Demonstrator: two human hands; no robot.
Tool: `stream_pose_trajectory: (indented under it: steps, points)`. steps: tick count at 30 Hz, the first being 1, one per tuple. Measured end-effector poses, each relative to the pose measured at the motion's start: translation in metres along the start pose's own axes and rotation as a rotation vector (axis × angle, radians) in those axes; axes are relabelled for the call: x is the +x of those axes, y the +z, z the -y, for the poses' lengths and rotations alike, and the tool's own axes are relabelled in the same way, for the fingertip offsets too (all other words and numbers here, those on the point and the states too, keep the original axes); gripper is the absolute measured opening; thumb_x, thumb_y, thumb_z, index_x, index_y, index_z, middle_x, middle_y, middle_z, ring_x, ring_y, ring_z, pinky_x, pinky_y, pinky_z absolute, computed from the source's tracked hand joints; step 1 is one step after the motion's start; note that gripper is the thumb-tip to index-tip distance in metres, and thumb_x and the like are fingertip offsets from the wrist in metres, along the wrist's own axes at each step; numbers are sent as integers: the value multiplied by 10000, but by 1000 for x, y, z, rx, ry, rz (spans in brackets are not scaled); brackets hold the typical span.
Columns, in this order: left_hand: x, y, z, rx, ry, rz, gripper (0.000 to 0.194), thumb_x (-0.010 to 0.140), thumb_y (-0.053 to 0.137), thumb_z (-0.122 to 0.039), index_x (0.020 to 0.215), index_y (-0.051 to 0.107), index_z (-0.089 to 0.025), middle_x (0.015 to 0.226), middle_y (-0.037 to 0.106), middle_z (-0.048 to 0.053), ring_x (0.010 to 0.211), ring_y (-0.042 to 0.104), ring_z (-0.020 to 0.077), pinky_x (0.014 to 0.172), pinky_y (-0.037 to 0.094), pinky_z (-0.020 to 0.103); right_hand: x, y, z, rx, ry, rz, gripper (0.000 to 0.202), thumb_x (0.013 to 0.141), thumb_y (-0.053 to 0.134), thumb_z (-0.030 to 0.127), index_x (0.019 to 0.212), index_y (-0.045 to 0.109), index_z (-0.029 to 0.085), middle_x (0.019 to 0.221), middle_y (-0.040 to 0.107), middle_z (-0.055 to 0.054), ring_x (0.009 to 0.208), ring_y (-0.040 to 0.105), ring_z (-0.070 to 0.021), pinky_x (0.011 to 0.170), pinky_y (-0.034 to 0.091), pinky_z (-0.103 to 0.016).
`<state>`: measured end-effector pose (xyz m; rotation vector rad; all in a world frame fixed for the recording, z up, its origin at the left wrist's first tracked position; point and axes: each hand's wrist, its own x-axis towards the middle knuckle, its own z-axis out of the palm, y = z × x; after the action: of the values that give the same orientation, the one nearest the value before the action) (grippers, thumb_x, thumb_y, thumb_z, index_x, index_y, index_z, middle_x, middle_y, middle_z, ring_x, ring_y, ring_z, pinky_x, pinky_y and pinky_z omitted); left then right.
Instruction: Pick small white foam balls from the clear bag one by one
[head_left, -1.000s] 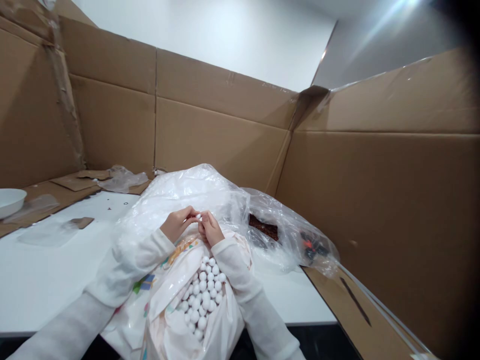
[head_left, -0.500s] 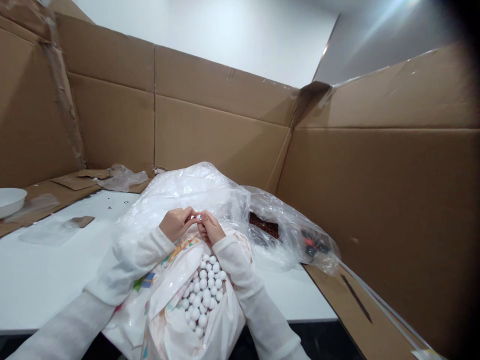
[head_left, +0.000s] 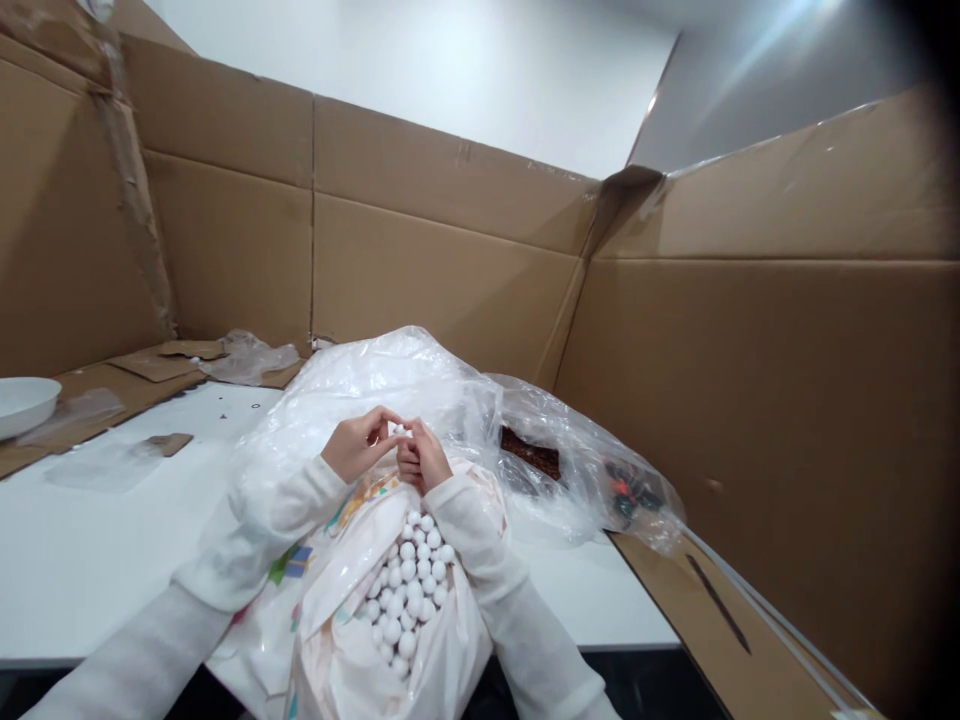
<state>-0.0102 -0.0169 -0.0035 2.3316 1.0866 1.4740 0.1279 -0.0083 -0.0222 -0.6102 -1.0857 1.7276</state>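
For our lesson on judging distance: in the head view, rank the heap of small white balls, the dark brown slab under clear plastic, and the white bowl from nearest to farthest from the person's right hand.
1. Heap of small white balls, in the bag just below the right hand.
2. Dark brown slab, to its right under clear plastic.
3. White bowl, far left on the table edge.

head-worn view, forward-down, close, right edge dim

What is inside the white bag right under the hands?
The white bag holds a pile of small white balls, seen through its open top. The bag's sides cover how deep the pile goes. Above it, the left hand and right hand pinch one ball.
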Motion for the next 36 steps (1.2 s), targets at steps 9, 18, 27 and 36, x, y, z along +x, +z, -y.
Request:
stream_pose_trajectory:
  steps: [9, 18, 27, 36]
  points:
    - [-4, -4, -14, -530, -119, 762, 505, 602, 634, -550, 929, 687, -169, 471, 433, -41, 427, 320, 75, 406, 250, 202, 14, -33, 7, 528, -84, -258, 204, 562, 398, 26, 666, 489, 176, 524, 376, 36, 397, 326, -66, 338, 270, -165]
    - [4, -24, 50, 405, -259, 128, 221, 725, 453, -251, 751, 667, -199, 656, 643, 19, 559, 539, 156, 544, 390, 239, 22, -37, -2, 484, -128, -276, 190, 667, 514, 23, 673, 459, 204, 625, 496, 11, 398, 306, -59, 334, 230, -174]
    - [-3, -18, 54, 589, -239, 275, 78, 675, 560, -207, 711, 627, -227, 732, 645, 22, 738, 558, 214, 604, 373, 265, 13, -30, 2, 463, -45, -212, 253, 823, 460, 345, 622, 409, 201, 400, 215, 104, 313, 120, -58, 310, 59, -182]
    - [-1, -14, 54, 529, -195, 186, 127, 725, 552, -218, 843, 593, -194, 778, 632, 48, 791, 543, 219, 691, 403, 301, 11, -26, 7, 403, -30, -204, 48, 771, 479, 204, 728, 465, 187, 470, 319, 95, 312, 157, -40, 301, 81, -171]
